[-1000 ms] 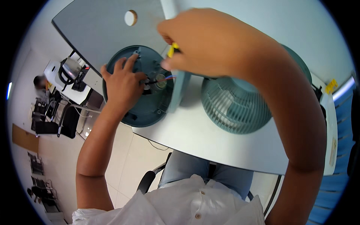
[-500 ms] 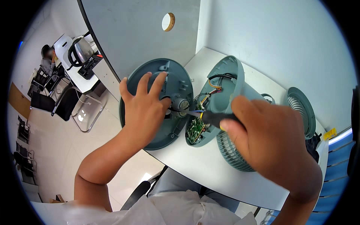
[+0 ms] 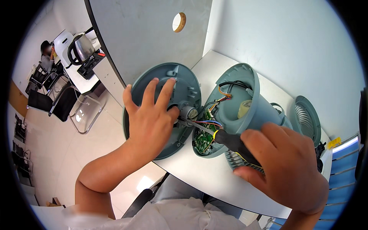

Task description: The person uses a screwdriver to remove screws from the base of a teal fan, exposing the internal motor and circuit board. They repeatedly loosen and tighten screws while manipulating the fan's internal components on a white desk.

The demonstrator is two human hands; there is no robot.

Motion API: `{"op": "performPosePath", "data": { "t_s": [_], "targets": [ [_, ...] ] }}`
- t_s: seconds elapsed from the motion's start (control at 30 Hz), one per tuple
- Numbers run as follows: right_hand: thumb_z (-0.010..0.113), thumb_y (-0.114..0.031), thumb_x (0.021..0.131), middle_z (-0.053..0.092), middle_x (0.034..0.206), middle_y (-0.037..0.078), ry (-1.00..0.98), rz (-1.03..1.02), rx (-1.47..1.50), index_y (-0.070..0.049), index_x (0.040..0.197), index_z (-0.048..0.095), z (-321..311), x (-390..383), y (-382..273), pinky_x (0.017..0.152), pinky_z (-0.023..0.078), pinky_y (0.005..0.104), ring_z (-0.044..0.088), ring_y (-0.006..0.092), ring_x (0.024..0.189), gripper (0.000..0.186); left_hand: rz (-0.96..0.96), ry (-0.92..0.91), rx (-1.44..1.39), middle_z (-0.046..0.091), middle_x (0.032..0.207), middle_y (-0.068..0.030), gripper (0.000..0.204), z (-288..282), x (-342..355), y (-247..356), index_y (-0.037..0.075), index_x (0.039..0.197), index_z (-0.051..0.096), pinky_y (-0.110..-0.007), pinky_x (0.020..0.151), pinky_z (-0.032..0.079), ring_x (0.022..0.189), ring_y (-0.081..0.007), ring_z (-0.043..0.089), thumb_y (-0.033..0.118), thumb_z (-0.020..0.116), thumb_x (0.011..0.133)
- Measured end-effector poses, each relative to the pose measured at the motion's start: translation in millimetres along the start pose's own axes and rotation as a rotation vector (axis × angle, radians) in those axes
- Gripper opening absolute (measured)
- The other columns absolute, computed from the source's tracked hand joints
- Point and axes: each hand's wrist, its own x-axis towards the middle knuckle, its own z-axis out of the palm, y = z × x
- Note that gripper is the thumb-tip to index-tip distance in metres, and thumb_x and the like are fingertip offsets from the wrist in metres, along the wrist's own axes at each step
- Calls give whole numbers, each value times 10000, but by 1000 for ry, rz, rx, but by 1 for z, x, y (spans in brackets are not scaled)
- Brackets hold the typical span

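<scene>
My left hand [image 3: 151, 117] lies with fingers spread over the inside of a round grey-green fan base [image 3: 181, 143], its thumb bent in toward the middle. There a small silver motor-like cylinder [image 3: 189, 113] sits, with thin wires running from it. My right hand [image 3: 281, 165] grips the black and yellow handle of a screwdriver [image 3: 234, 142]. The metal shaft slants up-left to a spot beside the cylinder and my left thumb; the exact tip is hard to make out. Right of the base, an opened fan housing [image 3: 251, 103] lies on its side, showing a green circuit board [image 3: 203, 136] and coloured wires.
A slatted fan grille [image 3: 232, 159] is partly hidden below the housing. Another round grille part [image 3: 306, 117] leans at the right of the white table [image 3: 199, 172]. A grey panel [image 3: 149, 34] stands behind. Beyond the left edge are a kettle [image 3: 82, 50], chairs and a seated person.
My right hand has moved lower, and the screwdriver now slopes more steeply down to the right. Blue and red wires show more plainly. My left hand stays on the base.
</scene>
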Motion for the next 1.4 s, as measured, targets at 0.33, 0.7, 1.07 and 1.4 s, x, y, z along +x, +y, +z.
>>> {"op": "performPosePath", "data": {
  "t_s": [0.33, 0.7, 1.07, 1.4],
  "targets": [
    [733, -90, 735, 539, 863, 118, 97, 21, 323, -32, 1003, 563, -3, 11, 10, 610, 437, 384, 570, 318, 740, 323, -4, 19, -9, 514, 1434, -28, 159, 2, -2, -1, 209, 794, 777, -657, 1046, 232, 1319, -303, 466, 163, 786, 641],
    [664, -22, 651, 503, 928, 104, 156, -9, 419, -66, 987, 521, 4, 8, 24, 662, 441, 396, 530, 317, 773, 368, 13, -53, 49, 451, 1500, 6, 300, 1, -3, -3, 249, 886, 783, -658, 1060, 229, 1358, -279, 440, 147, 852, 612],
    [680, -101, 759, 590, 827, 136, 458, -143, 85, -33, 882, 583, 25, 26, 44, 661, 431, 405, 547, 323, 723, 171, -17, -149, 66, 452, 1498, -20, 382, -3, -1, -1, 257, 930, 782, -646, 1068, 214, 1366, -279, 430, 191, 898, 573],
    [694, -102, 753, 613, 832, 131, 492, -180, 61, -43, 889, 602, 37, 19, 49, 677, 456, 404, 577, 318, 749, 175, 54, -90, 191, 440, 1507, -22, 360, 6, -3, -6, 266, 946, 761, -643, 1060, 221, 1373, -290, 416, 233, 897, 614]
  ]
}}
